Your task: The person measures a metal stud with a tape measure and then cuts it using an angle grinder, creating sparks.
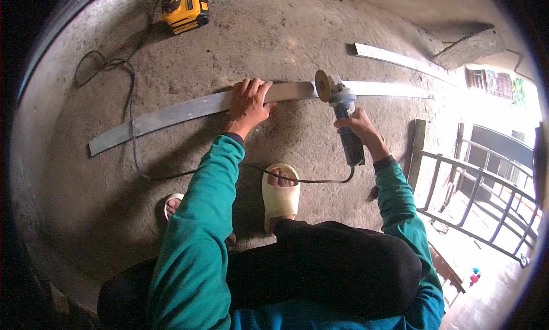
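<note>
A long, flat metal bar [171,116] lies across the rough floor in front of me. My left hand [249,104] is closed over it near the middle, fingers on the far edge and thumb on top. My right hand [361,130] grips an angle grinder [349,140] by its dark body. The grinder's round disc [324,86] stands on edge over the bar, to the right of my left hand. Whether the disc touches the metal I cannot tell. Beyond the disc the bar continues right, bright with glare.
The grinder's black cord [135,141] loops over the bar's left part and passes across my slipper [281,198]. A yellow power tool [186,12] sits at the far left. A second metal strip [394,58] lies far right, near a metal ladder-like frame [486,175].
</note>
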Available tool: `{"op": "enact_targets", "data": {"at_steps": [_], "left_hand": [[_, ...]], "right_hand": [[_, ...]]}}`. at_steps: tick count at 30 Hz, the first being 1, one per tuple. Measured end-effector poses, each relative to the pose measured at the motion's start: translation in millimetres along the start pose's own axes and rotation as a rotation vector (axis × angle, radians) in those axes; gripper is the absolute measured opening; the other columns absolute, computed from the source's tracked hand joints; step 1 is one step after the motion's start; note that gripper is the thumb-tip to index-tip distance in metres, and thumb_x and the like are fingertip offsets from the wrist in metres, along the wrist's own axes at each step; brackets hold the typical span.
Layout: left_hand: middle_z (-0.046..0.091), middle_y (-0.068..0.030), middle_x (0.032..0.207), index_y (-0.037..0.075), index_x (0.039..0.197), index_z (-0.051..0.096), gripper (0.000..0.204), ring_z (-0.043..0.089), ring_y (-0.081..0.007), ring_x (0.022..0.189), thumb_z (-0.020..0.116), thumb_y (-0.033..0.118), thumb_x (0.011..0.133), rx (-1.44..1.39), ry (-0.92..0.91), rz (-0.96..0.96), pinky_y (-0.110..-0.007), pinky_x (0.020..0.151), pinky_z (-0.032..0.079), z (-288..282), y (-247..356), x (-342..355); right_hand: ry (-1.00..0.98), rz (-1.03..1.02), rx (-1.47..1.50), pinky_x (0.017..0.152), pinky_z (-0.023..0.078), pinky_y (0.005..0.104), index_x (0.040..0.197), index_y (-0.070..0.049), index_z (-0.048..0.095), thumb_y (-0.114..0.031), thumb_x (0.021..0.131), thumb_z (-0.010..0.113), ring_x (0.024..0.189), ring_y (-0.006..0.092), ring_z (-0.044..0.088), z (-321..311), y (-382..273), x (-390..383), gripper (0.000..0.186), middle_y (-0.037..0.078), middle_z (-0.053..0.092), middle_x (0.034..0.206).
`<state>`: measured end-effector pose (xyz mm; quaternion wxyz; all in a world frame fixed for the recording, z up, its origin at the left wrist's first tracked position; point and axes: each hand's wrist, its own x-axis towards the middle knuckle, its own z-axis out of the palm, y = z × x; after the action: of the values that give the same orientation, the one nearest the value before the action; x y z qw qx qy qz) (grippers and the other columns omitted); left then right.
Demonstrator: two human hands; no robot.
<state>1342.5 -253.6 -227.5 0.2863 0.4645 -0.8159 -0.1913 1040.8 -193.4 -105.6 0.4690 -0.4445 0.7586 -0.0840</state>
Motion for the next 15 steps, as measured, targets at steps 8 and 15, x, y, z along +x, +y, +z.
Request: {"op": "enact_targets", "data": {"at_steps": [8, 15], "left_hand": [[0.054, -0.0076, 0.103, 0.011, 0.118, 0.056, 0.06, 0.049, -0.033, 0.098, 0.08, 0.021, 0.064, -0.079, 0.021, -0.002, -0.048, 0.085, 0.039, 0.6, 1.8, 0.1], [0.053, -0.0092, 0.102, 0.009, 0.117, 0.056, 0.06, 0.049, -0.0331, 0.095, 0.081, 0.019, 0.063, -0.108, 0.034, 0.014, -0.048, 0.085, 0.038, 10.3, -3.6, -1.0]], "right_hand": [[-0.014, -0.014, 0.03, 0.048, 0.049, 0.0281, 0.078, 0.003, 0.062, -0.02, 0.063, 0.076, 0.052, 0.0155, 0.06, 0.6, -0.9, -1.6, 0.031, 0.009, 0.063, 0.067], [0.007, -0.003, 0.055, 0.051, 0.05, 0.0286, 0.072, 0.001, 0.063, -0.02, 0.064, 0.076, 0.053, 0.0153, 0.061, 0.3, 7.1, 2.0, 0.027, 0.009, 0.063, 0.064]]}}
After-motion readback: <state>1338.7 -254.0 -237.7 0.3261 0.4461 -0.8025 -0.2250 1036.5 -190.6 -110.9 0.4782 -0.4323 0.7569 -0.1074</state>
